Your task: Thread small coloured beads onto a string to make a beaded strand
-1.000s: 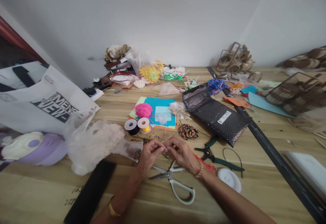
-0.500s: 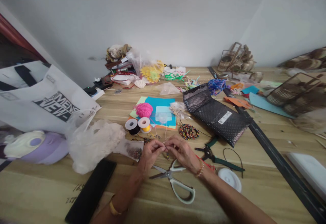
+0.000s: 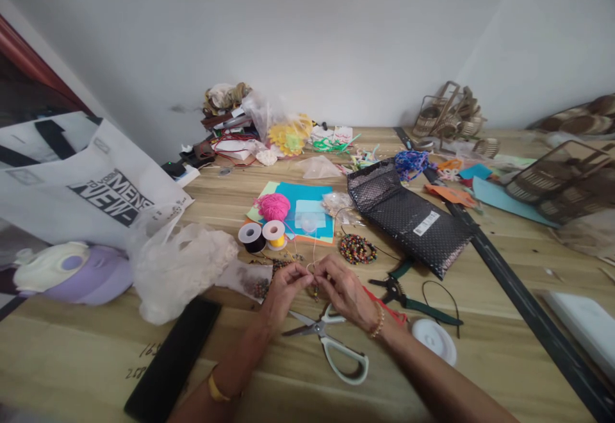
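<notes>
My left hand (image 3: 282, 291) and my right hand (image 3: 343, 290) meet over the wooden table (image 3: 480, 320), fingertips pinched together on a thin pale thread (image 3: 313, 250) with small dark beads hanging just below the pinch. White-handled scissors (image 3: 331, 343) lie open under my right wrist. A coil of multicoloured beads (image 3: 356, 249) rests just beyond my right hand. Two thread spools (image 3: 262, 234), one black and one yellow, stand beyond my left hand, beside a pink yarn ball (image 3: 273, 206).
Green-handled pliers (image 3: 408, 295) and a white round lid (image 3: 435, 340) lie right of my hands. A black bubble mailer (image 3: 408, 215), blue paper sheets (image 3: 302, 208), a clear plastic bag (image 3: 177, 263), a black flat case (image 3: 175, 359) and wicker baskets (image 3: 557, 179) surround the spot.
None in the hands; they stay pinched on the thread. The view has shifted slightly.
</notes>
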A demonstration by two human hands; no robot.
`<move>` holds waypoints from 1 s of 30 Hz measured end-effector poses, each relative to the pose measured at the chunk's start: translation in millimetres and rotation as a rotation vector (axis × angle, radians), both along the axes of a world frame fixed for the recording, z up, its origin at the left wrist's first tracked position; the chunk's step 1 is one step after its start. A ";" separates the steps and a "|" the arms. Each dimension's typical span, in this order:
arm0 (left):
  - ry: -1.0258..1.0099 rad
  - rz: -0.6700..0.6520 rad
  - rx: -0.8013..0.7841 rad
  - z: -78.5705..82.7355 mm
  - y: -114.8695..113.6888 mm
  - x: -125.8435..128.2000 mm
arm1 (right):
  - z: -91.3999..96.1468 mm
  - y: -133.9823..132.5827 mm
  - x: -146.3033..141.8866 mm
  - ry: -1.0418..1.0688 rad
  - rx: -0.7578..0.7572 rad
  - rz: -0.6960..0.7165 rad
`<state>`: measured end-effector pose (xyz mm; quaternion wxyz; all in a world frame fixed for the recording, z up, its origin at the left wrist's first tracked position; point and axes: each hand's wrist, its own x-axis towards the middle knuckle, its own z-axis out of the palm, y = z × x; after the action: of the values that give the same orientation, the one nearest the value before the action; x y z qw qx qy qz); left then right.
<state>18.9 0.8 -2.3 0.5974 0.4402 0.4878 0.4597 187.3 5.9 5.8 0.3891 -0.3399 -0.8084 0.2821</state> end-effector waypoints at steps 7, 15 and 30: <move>-0.173 0.010 -0.089 -4.7 -0.3 1.4 | -4.2 -3.1 -2.1 -0.133 0.127 -0.026; -0.353 0.011 -0.200 -4.6 0.1 2.4 | -8.0 -4.8 -0.7 -0.261 0.246 -0.035; -0.188 0.016 -0.123 -0.4 -1.2 -0.1 | -0.1 -0.7 3.4 -0.006 0.111 -0.015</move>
<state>18.7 -0.4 -2.8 0.6626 0.3538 0.4606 0.4730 190.7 5.2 5.7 0.4072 -0.3247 -0.8213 0.2329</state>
